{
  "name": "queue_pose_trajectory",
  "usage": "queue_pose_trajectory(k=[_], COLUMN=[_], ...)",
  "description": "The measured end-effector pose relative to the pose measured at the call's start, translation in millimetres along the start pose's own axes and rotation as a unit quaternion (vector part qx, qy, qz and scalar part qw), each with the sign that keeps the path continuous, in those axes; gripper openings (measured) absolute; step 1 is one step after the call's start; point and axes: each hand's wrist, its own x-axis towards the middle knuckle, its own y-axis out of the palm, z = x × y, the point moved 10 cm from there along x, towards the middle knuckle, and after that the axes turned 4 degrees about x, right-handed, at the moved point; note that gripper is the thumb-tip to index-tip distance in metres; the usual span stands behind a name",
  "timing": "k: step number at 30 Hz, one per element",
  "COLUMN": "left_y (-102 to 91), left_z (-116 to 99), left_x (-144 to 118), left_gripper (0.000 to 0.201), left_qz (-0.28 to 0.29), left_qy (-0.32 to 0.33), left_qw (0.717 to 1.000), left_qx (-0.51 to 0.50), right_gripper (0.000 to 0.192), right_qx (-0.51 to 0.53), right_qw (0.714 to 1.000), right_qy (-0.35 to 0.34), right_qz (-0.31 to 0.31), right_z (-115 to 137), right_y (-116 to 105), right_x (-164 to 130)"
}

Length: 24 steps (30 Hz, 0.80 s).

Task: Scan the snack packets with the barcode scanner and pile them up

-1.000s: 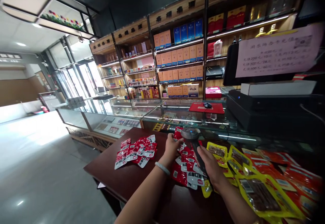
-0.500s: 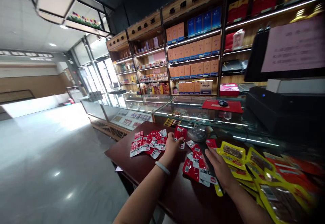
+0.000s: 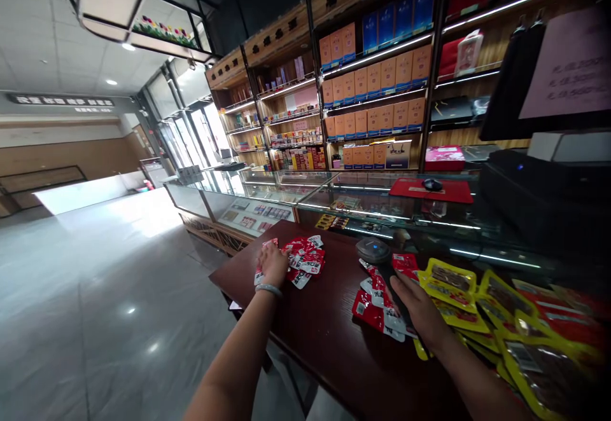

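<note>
My left hand (image 3: 272,264), a pale bracelet at the wrist, lies flat on the left pile of small red snack packets (image 3: 305,259) on the dark wooden table (image 3: 324,338). My right hand (image 3: 417,306) grips the black handle of a handheld barcode scanner (image 3: 375,250), whose grey head points away over a second pile of red packets (image 3: 377,300). Yellow-edged snack bags (image 3: 449,281) lie just right of that hand.
A glass display counter (image 3: 296,195) runs behind the table, with a red mat and mouse (image 3: 432,186) and a black register (image 3: 539,192) on it. Shelves of orange and blue boxes (image 3: 377,84) fill the wall. Open grey floor (image 3: 95,306) lies to the left.
My left hand carried a red packet from the right pile over to the left pile and now rests on it. The view swung left; the right hand kept the scanner.
</note>
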Motion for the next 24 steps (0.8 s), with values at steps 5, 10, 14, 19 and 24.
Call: queue_pose_trajectory(k=[5, 10, 14, 19, 24], left_y=[-11.9, 16.5, 42.4, 47.0, 54.6], left_z=[-65, -180, -226, -236, -230], left_x=[-26, -95, -155, -179, -179], left_gripper=[0.055, 0.034, 0.059, 0.075, 0.069], left_qz=[-0.069, 0.103, 0.236, 0.219, 0.211], left_qy=[0.112, 0.323, 0.387, 0.382, 0.353], left_qw=[0.991, 0.940, 0.890, 0.895, 0.912], left_qx=[-0.017, -0.036, 0.057, 0.077, -0.003], right_gripper=[0.036, 0.036, 0.037, 0.037, 0.036], right_qx=[0.043, 0.071, 0.076, 0.076, 0.076], right_qw=[0.999, 0.997, 0.997, 0.997, 0.997], right_qy=[0.016, 0.016, 0.001, -0.014, -0.012], right_qz=[-0.003, -0.006, -0.005, 0.001, 0.011], right_z=[5, 9, 15, 11, 4], right_y=[-12, -22, -27, -28, -22], right_x=[5, 9, 13, 19, 20])
